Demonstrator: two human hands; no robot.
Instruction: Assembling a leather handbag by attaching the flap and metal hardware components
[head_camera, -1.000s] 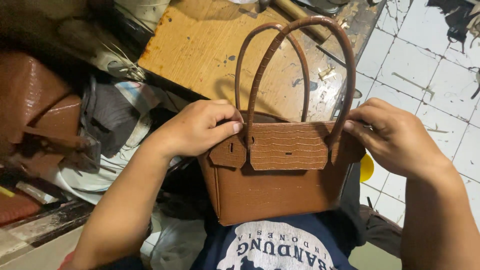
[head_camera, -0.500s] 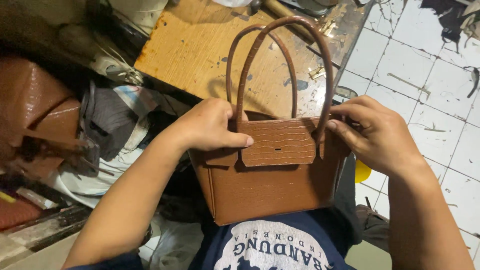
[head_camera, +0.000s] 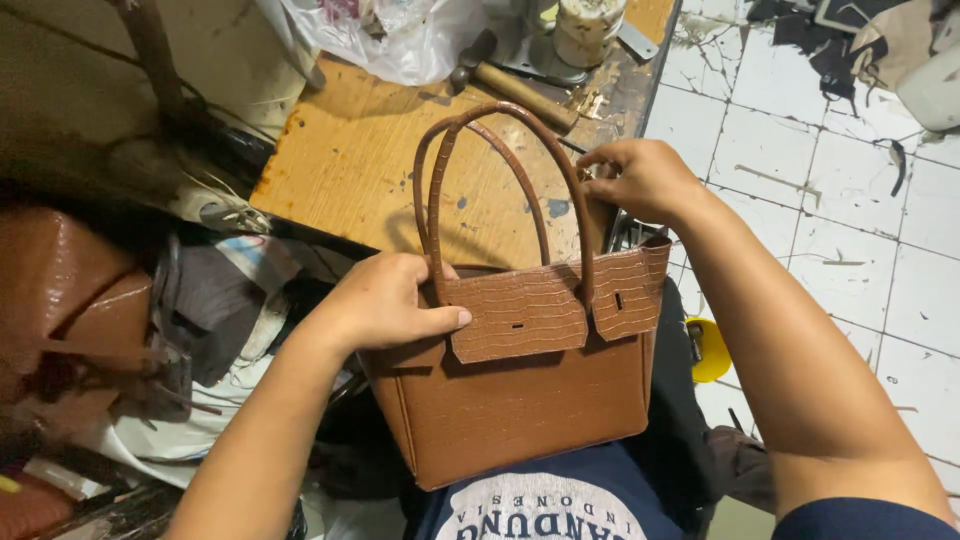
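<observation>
The left hand (head_camera: 385, 300) presses the brown handbag (head_camera: 520, 400) flap flat to steady it on the lap, while the right hand (head_camera: 645, 180) pinches its top corner, near the bench's (head_camera: 350, 160) front edge.

Floor: white square tiles (head_camera: 800, 170), scuffed and stained, dark grout lines; black scraps scattered at the upper right.
Furniture: low wooden board table (head_camera: 360, 160), worn orange-brown top with dark spots and smears.
On table: hammer (head_camera: 510, 85) lying near the far edge, clear plastic bag (head_camera: 390, 35), pale jar (head_camera: 585, 25).
Left side: heap of cloth (head_camera: 200, 310) and brown leather pieces (head_camera: 60, 300).
Light: even, dimmer at the left.
</observation>
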